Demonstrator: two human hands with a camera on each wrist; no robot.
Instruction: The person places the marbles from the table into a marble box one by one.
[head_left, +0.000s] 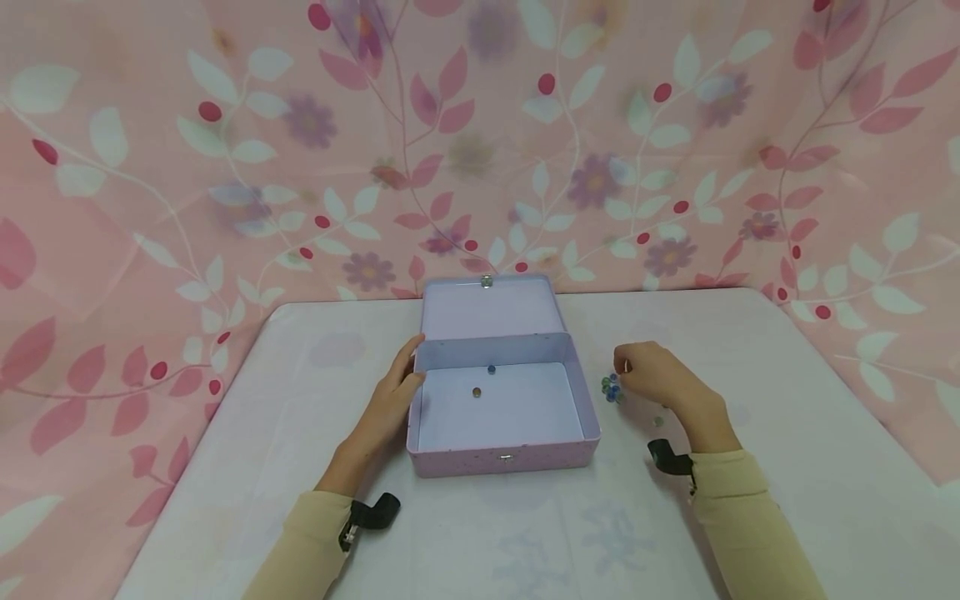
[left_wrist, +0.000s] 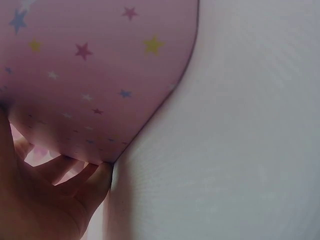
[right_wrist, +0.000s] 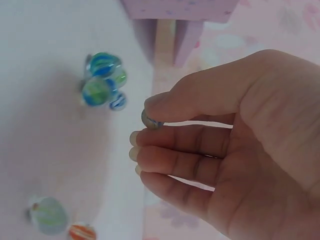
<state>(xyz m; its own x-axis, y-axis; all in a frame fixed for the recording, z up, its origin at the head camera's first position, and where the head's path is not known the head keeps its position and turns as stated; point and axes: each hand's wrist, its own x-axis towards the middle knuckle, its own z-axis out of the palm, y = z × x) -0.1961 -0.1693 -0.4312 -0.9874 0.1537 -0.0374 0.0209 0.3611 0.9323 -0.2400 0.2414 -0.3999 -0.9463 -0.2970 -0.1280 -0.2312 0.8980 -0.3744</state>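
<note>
A lilac hinged box [head_left: 504,457] with a small metal clasp stands with its lid raised; its pink outside, in the left wrist view, carries coloured stars. Two small marbles [head_left: 477,392] lie inside on its pale floor. My left hand [head_left: 386,404] grips the box's left side, thumb at the rim and fingers bent against the wall. Right of the box, my right hand [head_left: 663,379] pinches a glass marble [right_wrist: 151,120] between thumb and index finger, above the table. Beside it lies a cluster of blue and green marbles [right_wrist: 97,91].
Nearer me than the cluster, a pale clear marble [right_wrist: 48,216] and an orange-striped marble [right_wrist: 82,232] lie on the table. The white-covered table [head_left: 300,433] meets a pink floral cloth [head_left: 480,150] at the back. Both wrists wear black cameras.
</note>
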